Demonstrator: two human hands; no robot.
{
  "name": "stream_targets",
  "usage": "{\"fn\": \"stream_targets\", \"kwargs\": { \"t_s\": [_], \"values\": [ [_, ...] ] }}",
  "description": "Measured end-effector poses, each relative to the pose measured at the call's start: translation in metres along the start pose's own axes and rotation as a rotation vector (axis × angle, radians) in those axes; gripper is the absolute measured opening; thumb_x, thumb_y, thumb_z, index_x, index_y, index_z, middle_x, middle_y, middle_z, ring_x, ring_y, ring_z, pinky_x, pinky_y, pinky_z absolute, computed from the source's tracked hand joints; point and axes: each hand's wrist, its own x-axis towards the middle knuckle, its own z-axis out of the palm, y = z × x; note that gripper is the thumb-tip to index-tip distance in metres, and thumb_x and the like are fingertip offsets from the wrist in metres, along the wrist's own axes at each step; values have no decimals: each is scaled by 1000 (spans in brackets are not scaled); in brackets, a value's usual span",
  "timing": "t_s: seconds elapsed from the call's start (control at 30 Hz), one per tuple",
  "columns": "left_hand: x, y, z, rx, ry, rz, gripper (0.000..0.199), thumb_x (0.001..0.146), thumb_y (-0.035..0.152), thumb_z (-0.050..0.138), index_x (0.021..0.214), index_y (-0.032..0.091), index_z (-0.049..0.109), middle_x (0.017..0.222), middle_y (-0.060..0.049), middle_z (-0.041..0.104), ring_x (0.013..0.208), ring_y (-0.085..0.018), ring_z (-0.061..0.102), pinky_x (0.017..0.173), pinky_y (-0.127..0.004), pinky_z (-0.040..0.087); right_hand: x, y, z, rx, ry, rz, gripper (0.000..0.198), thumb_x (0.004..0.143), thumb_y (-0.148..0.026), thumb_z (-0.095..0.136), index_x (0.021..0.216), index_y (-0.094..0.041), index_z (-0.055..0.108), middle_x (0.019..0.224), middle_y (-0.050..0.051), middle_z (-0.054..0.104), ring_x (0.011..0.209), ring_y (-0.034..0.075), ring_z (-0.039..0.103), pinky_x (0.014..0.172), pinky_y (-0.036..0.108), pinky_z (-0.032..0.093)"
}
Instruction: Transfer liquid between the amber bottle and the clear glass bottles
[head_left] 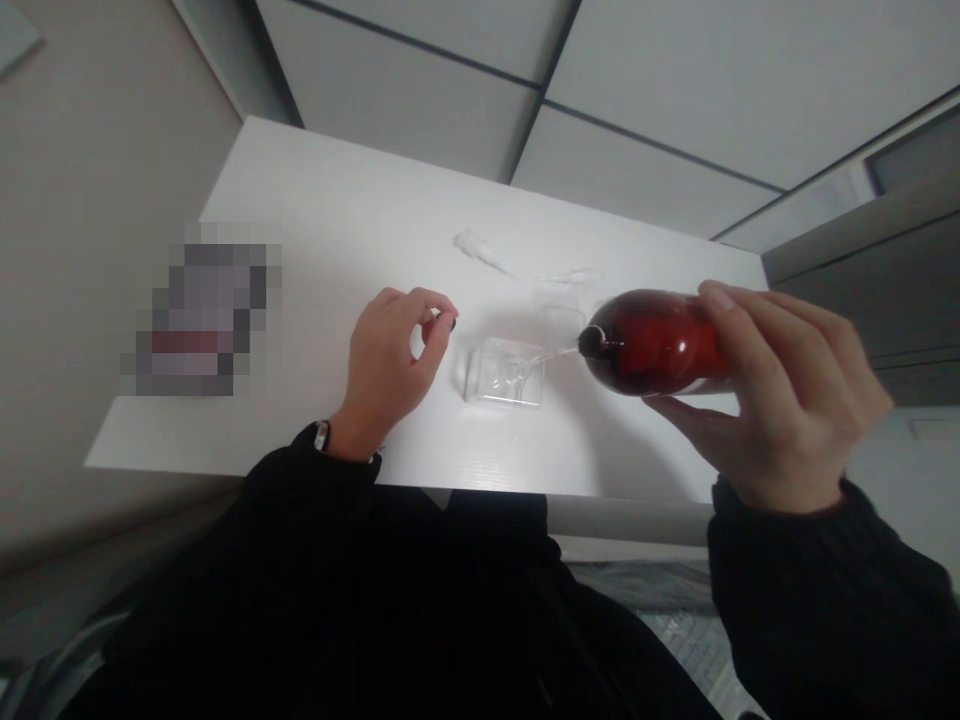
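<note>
My right hand (795,400) is wrapped round a red-brown see-through bottle (667,345), tipped on its side with its mouth to the left. From the mouth a thin clear stream (555,353) runs down into a small clear plastic box (471,380) on the white table. Clear liquid seems to lie in the box. To the left of the box my left hand (386,365) is raised a little, its thumb and forefinger pinching a small dark cap (450,321), mostly hidden by the fingertips.
Beyond the box lie a clear bulb-ended piece (480,250), a thin clear piece (570,276) and a flat clear square (564,320). A pixelated object (202,320) sits at the table's left. White panels (420,90) stand behind the white table (300,190).
</note>
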Motion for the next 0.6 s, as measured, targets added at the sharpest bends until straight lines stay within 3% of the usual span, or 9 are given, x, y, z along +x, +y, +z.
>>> {"fn": "stream_targets", "kwargs": {
  "t_s": [0.23, 0.6],
  "values": [
    [0, 0, -1, -4, -24, -32, 13, 103, 25, 53, 98, 27, 64, 86, -2, 72, 85, -22, 63, 81, -43, 48, 1, 2, 2, -37, 57, -3, 73, 87, -38, 83, 152, -14, 58, 122, 14, 76, 110, 28, 75, 95, 38, 64],
    [1, 2, -3, -9, -48, -46, 14, 104, 25, 51, 97, 27, 64, 85, -3, 71, 85, -23, 63, 82, -44, 48, 1, 4, -1, -20, 48, -3, 79, 82, -41, 88, 150, -11, 60, 123, 16, 75, 111, 30, 75, 98, 40, 63]
  ]
}}
